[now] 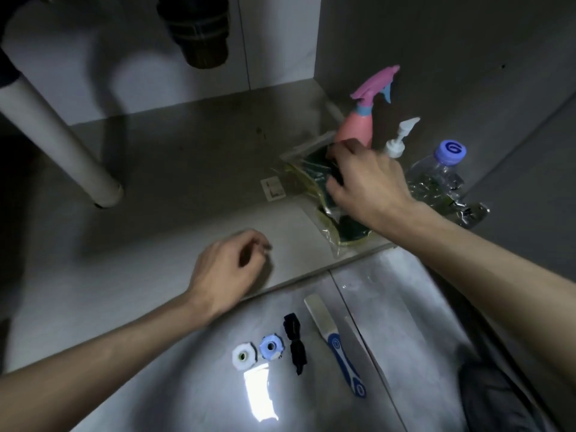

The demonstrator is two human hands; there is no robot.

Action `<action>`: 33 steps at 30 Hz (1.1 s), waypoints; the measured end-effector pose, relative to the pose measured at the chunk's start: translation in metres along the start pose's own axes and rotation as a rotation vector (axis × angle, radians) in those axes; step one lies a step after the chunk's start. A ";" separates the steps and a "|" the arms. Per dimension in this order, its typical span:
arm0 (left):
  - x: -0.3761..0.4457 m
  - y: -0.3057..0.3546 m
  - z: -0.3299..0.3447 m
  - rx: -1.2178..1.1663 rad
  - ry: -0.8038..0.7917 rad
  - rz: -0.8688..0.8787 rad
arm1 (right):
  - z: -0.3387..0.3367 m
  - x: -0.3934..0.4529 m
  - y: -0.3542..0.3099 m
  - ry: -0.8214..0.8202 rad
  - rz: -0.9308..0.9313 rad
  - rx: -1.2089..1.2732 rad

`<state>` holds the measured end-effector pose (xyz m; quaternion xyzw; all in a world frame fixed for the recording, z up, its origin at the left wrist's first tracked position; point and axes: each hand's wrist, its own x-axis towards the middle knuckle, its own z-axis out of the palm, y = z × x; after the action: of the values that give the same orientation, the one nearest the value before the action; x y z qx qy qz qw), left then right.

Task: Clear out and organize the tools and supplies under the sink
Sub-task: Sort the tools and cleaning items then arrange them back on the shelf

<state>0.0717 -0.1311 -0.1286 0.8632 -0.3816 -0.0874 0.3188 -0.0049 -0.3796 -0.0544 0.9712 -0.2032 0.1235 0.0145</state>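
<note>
A clear plastic bag of green scouring pads [344,227] lies on the cabinet floor at the right. My right hand [364,185] reaches into the cabinet and grips the bag's upper part with curled fingers. My left hand [230,269] hovers over the cabinet's front edge, fingers loosely curled and holding nothing. Behind the bag stand a pink spray bottle [363,120], a white pump dispenser [399,140] and a crumpled clear bottle [442,179] with a blue cap.
On the floor in front lie a white nut [244,356], a blue nut [270,347], a black strap [295,341] and a blue-handled scraper [335,341]. A white pipe [59,141] slants down at the left, with the drain trap [199,29] above. A small card [273,188] lies inside.
</note>
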 end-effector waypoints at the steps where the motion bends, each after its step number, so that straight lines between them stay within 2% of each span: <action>1: -0.006 0.000 0.000 0.002 -0.028 0.007 | 0.005 0.004 -0.001 -0.074 0.001 -0.086; 3: -0.020 0.002 0.002 0.022 -0.098 0.022 | 0.015 0.003 -0.002 -0.219 0.016 -0.154; 6: -0.038 0.000 0.002 0.085 -0.139 0.039 | 0.018 -0.007 -0.001 -0.242 0.022 -0.101; 8: -0.047 -0.005 0.003 0.113 -0.165 0.039 | 0.017 -0.017 -0.001 -0.087 -0.064 -0.027; 10: -0.055 -0.011 0.003 0.168 -0.213 0.076 | 0.013 -0.035 -0.007 0.097 -0.251 0.149; 11: -0.059 -0.015 0.003 0.199 -0.231 0.101 | 0.010 -0.047 -0.013 0.132 -0.348 0.247; 12: -0.063 -0.018 0.003 0.228 -0.250 0.131 | 0.009 -0.062 -0.020 0.107 -0.424 0.338; 14: -0.072 -0.021 0.003 0.278 -0.298 0.231 | 0.015 -0.096 -0.035 -0.057 -0.478 0.472; 17: -0.086 -0.023 0.009 0.331 -0.356 0.389 | 0.044 -0.144 -0.045 -0.361 -0.365 0.495; 19: -0.096 -0.030 0.020 0.382 -0.416 0.350 | 0.072 -0.167 -0.040 -0.499 -0.239 0.417; 23: -0.110 -0.045 0.043 0.527 -0.542 0.228 | 0.118 -0.195 -0.022 -0.597 0.122 0.400; 25: -0.113 -0.048 0.049 0.527 -0.562 0.204 | 0.133 -0.204 -0.017 -0.667 0.227 0.412; 28: -0.117 -0.053 0.056 0.508 -0.602 0.160 | 0.144 -0.216 -0.017 -0.756 0.236 0.370; 33: -0.116 -0.063 0.059 0.468 -0.617 0.133 | 0.151 -0.222 -0.013 -0.715 0.191 0.327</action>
<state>0.0058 -0.0447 -0.2247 0.8192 -0.5242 -0.2324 -0.0115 -0.1617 -0.2925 -0.2551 0.9192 -0.2625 -0.1908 -0.2233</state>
